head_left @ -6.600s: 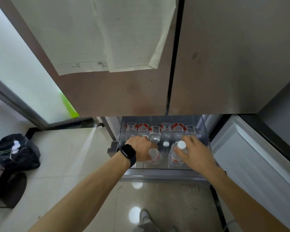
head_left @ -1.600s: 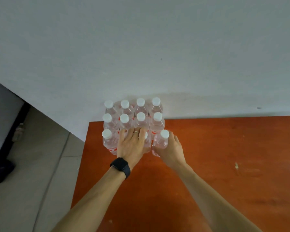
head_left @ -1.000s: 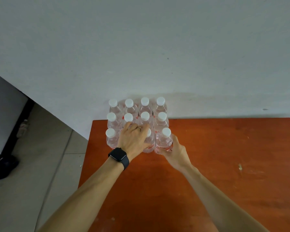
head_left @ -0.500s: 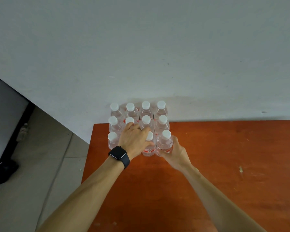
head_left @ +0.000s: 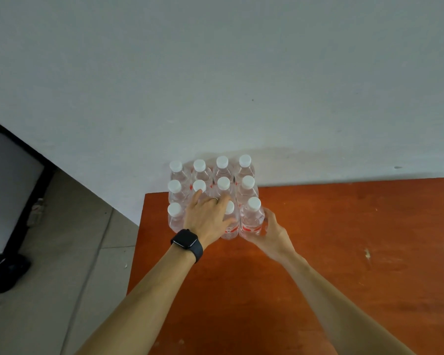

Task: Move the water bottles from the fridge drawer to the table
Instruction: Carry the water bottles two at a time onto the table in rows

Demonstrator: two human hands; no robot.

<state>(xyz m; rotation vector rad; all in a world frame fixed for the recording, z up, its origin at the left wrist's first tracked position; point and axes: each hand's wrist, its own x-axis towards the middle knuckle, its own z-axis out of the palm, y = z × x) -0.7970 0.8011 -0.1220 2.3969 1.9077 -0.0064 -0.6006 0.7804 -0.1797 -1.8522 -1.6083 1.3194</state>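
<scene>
An orange-brown surface (head_left: pixel 344 252) meets a white wall (head_left: pixel 215 73); water bottles (head_left: pixel 247 187) stand packed at its far left corner (three rows). The right grip (head_left: pixel 273 233) curls round the front right bottle (head_left: pixel 251 219); the left grip (head_left: pixel 205 216) covers another, its hold unclear.

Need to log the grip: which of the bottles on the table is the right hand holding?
The front right bottle: nearest the person in the rightmost column, with the right hand curled round its side. No other bottle is in that hand.
</scene>
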